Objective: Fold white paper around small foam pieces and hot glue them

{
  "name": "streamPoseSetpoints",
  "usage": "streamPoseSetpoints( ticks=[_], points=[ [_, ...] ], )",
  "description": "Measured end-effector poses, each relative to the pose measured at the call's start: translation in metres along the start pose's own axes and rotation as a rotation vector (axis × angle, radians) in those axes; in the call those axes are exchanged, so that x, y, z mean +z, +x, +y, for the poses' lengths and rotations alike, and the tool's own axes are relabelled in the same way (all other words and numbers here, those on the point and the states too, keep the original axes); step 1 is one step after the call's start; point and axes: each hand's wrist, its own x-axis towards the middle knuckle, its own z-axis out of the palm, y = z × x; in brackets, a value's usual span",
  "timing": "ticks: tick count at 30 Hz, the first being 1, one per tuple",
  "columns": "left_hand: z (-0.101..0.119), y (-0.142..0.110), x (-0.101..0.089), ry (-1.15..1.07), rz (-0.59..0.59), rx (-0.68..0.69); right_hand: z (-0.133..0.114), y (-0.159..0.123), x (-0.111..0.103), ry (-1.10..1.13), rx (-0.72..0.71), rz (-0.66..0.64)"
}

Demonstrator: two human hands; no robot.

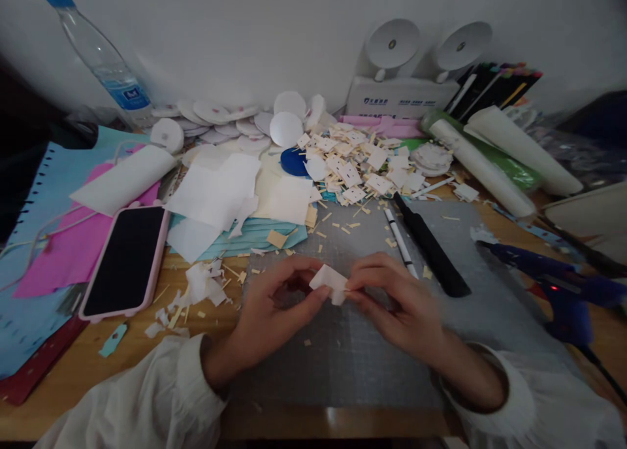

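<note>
Grey mat (343,357) — two hands, left (274,312), right (396,305), pinch one paper piece (329,280).

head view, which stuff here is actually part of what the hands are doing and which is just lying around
In hand:
- small white paper piece, pinched by left hand and right hand
- grey cutting mat beneath them
- pile of cut paper squares

Lying about:
- phone in pink case
- water bottle
- blue glue gun
- black craft knife
- white pen

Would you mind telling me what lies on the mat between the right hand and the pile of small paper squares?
In the head view, a white pen and scattered paper scraps lie there.
</note>
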Motion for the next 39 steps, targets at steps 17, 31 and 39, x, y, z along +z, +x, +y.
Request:
streamPoseSetpoints(
  ticks=[17, 31, 39],
  points=[
    [0.000, -0.001, -0.004, 0.035, -0.078, -0.011, 0.002, 0.003, 0.003, 0.516, 0.467, -0.017],
    [-0.006, 0.000, -0.001, 0.032, -0.188, -0.057, -0.001, 0.000, 0.011, 0.628, 0.648, -0.070],
    [0.002, 0.003, -0.006, 0.075, -0.197, -0.023, -0.006, -0.002, 0.015, 0.641, 0.602, -0.182]
  ],
)
